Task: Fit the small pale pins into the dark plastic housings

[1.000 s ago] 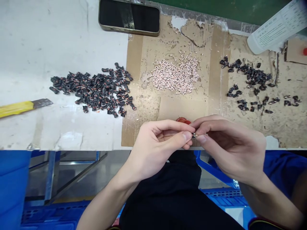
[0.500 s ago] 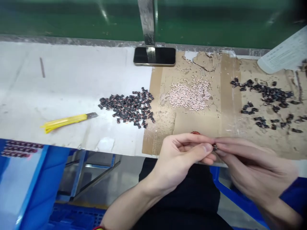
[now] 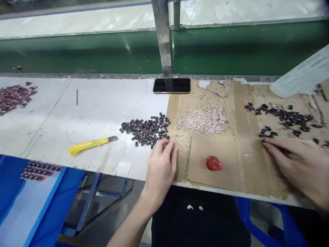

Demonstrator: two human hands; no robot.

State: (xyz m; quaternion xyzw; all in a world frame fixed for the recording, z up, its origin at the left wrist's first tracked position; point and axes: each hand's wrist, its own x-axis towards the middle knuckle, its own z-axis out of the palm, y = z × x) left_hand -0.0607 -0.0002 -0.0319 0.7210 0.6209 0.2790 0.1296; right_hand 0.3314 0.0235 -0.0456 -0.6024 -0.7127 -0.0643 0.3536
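My left hand (image 3: 160,175) rests on the cardboard mat (image 3: 216,181) with its fingertips at the lower edge of a pile of small black pieces with copper-coloured bands (image 3: 146,130). It holds nothing I can see. My right hand (image 3: 295,161) lies far to the right, its fingertips by a looser scatter of black pieces (image 3: 285,118). A dark item shows under its fingers, but I cannot tell whether it is held. Between my hands are a pale pink heap of tiny pieces (image 3: 204,120) and a flat red round object (image 3: 214,163).
A yellow utility knife (image 3: 88,145) lies on the white bench top (image 3: 77,127), and a phone (image 3: 171,85) sits at the back by a metal post (image 3: 161,37). A white sheet (image 3: 303,77) lies at right. A reddish pile (image 3: 14,97) lies far left, above a blue bin (image 3: 41,192).
My hands were together at the middle pinching a small dark piece; now they are apart, left by the black pile, right by the scatter. The view has tilted up, and the red object shows fully.
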